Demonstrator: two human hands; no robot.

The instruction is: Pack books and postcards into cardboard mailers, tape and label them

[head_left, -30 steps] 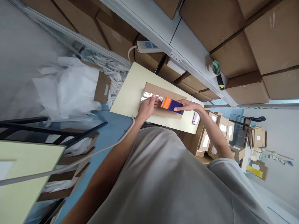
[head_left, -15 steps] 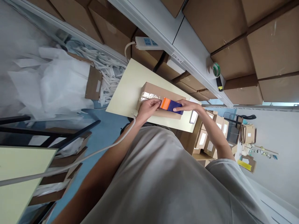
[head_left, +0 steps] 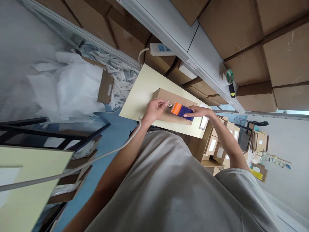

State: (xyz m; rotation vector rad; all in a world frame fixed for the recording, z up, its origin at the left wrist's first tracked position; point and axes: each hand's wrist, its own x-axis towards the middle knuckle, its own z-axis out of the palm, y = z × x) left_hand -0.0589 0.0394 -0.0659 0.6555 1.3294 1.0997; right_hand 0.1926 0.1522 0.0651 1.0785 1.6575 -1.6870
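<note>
A flat brown cardboard box lies on a pale yellow table. My left hand is closed in a pinch on the shiny end of a strip of clear tape above the box's left part. My right hand grips an orange and blue tape dispenser resting on the box's near right side. The tape runs between the two hands.
A phone lies at the table's right edge. Shelving behind holds large cardboard boxes, a white power strip and a green tape roll. White packing bags pile on the floor to the left. Small labelled boxes are stacked at right.
My left hand has lifted off the box and now pinches the tape end; the shiny taped patch on the box's left part no longer shows. The dispenser has stayed nearly in place.
</note>
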